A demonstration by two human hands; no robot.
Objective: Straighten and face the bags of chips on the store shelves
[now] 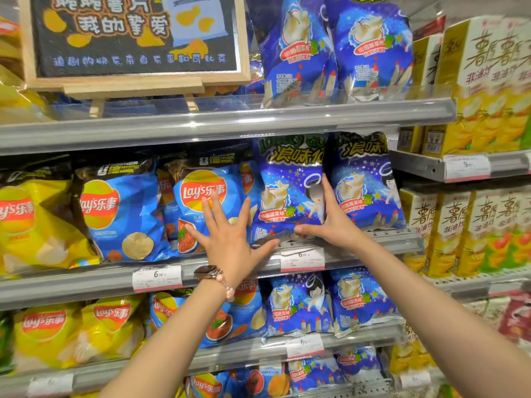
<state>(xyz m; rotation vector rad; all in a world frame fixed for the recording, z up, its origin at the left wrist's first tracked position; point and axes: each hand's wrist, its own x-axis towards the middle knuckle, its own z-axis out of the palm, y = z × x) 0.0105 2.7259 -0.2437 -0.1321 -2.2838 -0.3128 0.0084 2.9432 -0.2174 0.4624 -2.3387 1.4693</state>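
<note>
With the left hand (230, 234) spread flat, fingers apart, by the Lay's bag (201, 208) and the right hand (330, 219) pinching the dark-blue chip bag (287, 196) on the middle shelf (373, 242), a hard tug could topple it forward.

The place is a shop aisle with grey metal shelves (230, 122) in several levels, one above the other. Each shelf has a clear plastic rail at its front edge, and white price tags (157, 278) with a red line below are fixed on it. On the top level stands a small chalkboard sign (135, 38) in a light wooden frame on a little easel. To the right, a second shelf unit (416, 165) stands a bit further back. The light is bright and even.
</note>
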